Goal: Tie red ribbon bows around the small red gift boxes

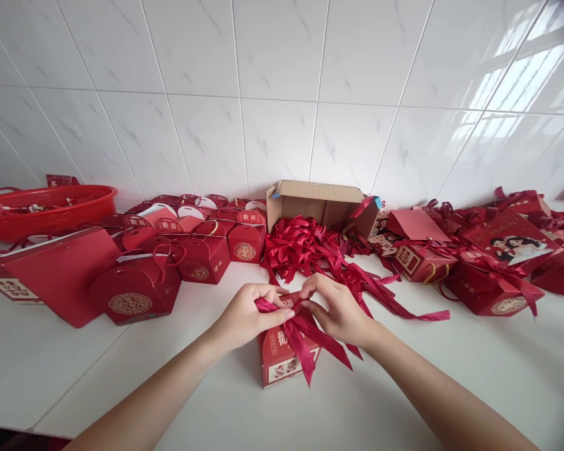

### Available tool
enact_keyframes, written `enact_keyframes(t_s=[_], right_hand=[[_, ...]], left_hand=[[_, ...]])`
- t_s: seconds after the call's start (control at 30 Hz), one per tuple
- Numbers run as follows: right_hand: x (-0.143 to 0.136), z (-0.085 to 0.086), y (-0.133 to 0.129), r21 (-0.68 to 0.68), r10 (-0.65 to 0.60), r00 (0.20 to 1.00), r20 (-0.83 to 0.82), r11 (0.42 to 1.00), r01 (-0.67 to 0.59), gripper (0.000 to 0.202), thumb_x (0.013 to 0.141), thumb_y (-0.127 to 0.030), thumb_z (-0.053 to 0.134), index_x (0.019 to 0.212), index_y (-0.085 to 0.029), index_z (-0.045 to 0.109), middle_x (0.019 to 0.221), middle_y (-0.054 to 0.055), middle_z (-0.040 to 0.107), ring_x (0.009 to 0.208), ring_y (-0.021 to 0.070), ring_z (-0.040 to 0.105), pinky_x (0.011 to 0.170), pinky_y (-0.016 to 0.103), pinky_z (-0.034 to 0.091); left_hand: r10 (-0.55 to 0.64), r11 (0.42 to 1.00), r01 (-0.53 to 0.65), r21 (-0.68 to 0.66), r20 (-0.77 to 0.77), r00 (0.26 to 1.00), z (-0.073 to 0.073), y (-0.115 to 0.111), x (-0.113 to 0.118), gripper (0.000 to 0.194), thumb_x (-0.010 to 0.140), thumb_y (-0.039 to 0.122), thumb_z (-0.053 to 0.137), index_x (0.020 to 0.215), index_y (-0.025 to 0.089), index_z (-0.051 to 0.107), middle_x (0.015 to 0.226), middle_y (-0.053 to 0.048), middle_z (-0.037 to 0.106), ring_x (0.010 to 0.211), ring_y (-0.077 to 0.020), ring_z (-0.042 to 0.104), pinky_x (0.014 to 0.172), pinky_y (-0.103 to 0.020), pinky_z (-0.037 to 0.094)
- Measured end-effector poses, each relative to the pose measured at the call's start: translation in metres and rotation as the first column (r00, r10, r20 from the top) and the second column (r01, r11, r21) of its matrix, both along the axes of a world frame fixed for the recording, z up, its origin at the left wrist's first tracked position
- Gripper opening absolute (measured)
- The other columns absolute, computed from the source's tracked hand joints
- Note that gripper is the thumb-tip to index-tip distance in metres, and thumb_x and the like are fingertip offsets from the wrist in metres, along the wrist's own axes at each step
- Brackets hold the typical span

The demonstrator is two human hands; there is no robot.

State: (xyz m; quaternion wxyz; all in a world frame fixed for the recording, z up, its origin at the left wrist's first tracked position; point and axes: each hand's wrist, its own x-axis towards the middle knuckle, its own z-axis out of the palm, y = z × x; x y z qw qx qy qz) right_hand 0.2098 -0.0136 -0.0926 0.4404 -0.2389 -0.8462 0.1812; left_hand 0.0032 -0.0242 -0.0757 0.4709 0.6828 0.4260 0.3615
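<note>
A red gift box (266, 361) with pale printed characters stands upright on the white counter in front of me. Dark red satin ribbon (302, 351) lies over its top, its tails hanging down the front. My left hand (251, 313) pinches a loop of the ribbon between thumb and fingers at the box's upper left. At the upper right, my right hand (336, 310) is closed on the ribbon close to the knot, its fingertips almost meeting the left ones. The knot itself is partly hidden by my fingers.
Behind the box, loose ribbons (294, 247) spill from an open cardboard box (322, 191) on its side. Several red boxes (204, 260) with cord handles crowd the left, near a red basin (89, 210). Ribboned boxes (493, 291) are heaped at right. A tiled wall (282, 138) rises behind.
</note>
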Motion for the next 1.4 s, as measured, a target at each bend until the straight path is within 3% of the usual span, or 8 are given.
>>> enact_keyframes(t_s=[0.3,0.43,0.5,0.63,0.8,1.07,1.27,1.4], right_hand=[[-0.001,-0.011,0.003,-0.239,-0.080,0.980,-0.185,0.970,0.034,0.008,0.086,-0.018,0.056,0.088,-0.022,0.049,0.085,0.003,0.057,0.079,0.0152,0.056,0.072,0.031,0.049],[-0.003,-0.006,-0.004,-0.403,-0.128,0.978,-0.165,0.914,0.052,0.017,0.087,-0.027,0.058,0.101,-0.021,0.051,0.090,0.003,0.059,0.081,0.0153,0.058,0.070,0.030,0.050],[-0.003,-0.002,-0.007,-0.444,-0.151,0.983,-0.100,0.891,0.092,0.014,0.088,-0.031,0.056,0.097,-0.020,0.055,0.088,0.004,0.060,0.078,0.0150,0.057,0.064,0.028,0.048],[-0.004,0.005,-0.009,-0.431,-0.130,0.991,-0.015,0.896,0.110,0.017,0.089,-0.032,0.055,0.081,-0.018,0.061,0.085,0.004,0.059,0.078,0.0148,0.055,0.064,0.027,0.044],[-0.003,0.006,-0.010,-0.508,-0.112,0.991,-0.070,0.859,0.061,0.015,0.087,-0.029,0.056,0.081,-0.018,0.063,0.084,0.004,0.061,0.078,0.0154,0.057,0.069,0.029,0.045],[0.000,0.001,-0.007,-0.521,-0.038,0.974,-0.223,0.849,-0.086,0.021,0.088,-0.029,0.057,0.107,-0.021,0.062,0.094,0.005,0.064,0.086,0.0164,0.060,0.075,0.032,0.050],[0.000,0.006,-0.011,-0.537,0.002,0.976,-0.216,0.835,-0.121,0.020,0.087,-0.030,0.059,0.104,-0.021,0.066,0.104,0.008,0.067,0.093,0.0191,0.062,0.075,0.033,0.051],[0.000,0.009,-0.013,-0.521,0.042,0.982,-0.184,0.843,-0.134,0.019,0.085,-0.025,0.061,0.104,-0.021,0.064,0.102,0.006,0.067,0.088,0.0170,0.061,0.075,0.032,0.049]], left_hand=[[-0.009,0.999,0.011,0.036,-0.072,0.997,-0.001,0.000,-0.002,0.025,0.070,0.027,0.071,0.057,0.020,0.051,0.082,-0.006,0.073,0.118,-0.0278,0.057,0.093,-0.035,0.045],[-0.008,0.998,0.014,0.067,-0.095,0.995,-0.003,-0.002,-0.004,0.018,0.073,0.029,0.070,0.063,0.019,0.059,0.091,-0.007,0.072,0.119,-0.0265,0.055,0.096,-0.035,0.043],[-0.023,0.997,0.030,0.076,-0.096,0.995,-0.003,-0.002,-0.004,0.017,0.074,0.029,0.070,0.065,0.019,0.059,0.089,-0.006,0.072,0.118,-0.0260,0.056,0.095,-0.034,0.043],[-0.044,0.996,0.051,0.077,-0.097,0.994,-0.003,-0.002,-0.004,0.017,0.075,0.030,0.070,0.066,0.019,0.060,0.085,-0.006,0.071,0.118,-0.0257,0.056,0.093,-0.031,0.044],[-0.041,0.997,0.045,0.060,-0.076,0.996,-0.002,-0.003,-0.004,0.016,0.074,0.029,0.070,0.067,0.019,0.061,0.087,-0.006,0.072,0.117,-0.0261,0.056,0.094,-0.032,0.045],[-0.067,0.997,0.069,0.046,-0.049,0.997,-0.003,-0.003,-0.005,0.017,0.074,0.028,0.070,0.065,0.018,0.059,0.092,-0.008,0.072,0.117,-0.0268,0.057,0.093,-0.034,0.045],[-0.054,0.998,0.055,0.036,-0.029,0.998,-0.004,-0.003,-0.005,0.024,0.073,0.029,0.072,0.060,0.019,0.055,0.083,-0.006,0.072,0.116,-0.0255,0.057,0.091,-0.033,0.047],[-0.061,0.998,0.061,0.019,-0.021,0.998,-0.006,-0.002,-0.006,0.022,0.074,0.030,0.072,0.062,0.019,0.056,0.096,-0.006,0.072,0.111,-0.0237,0.059,0.091,-0.033,0.048]])
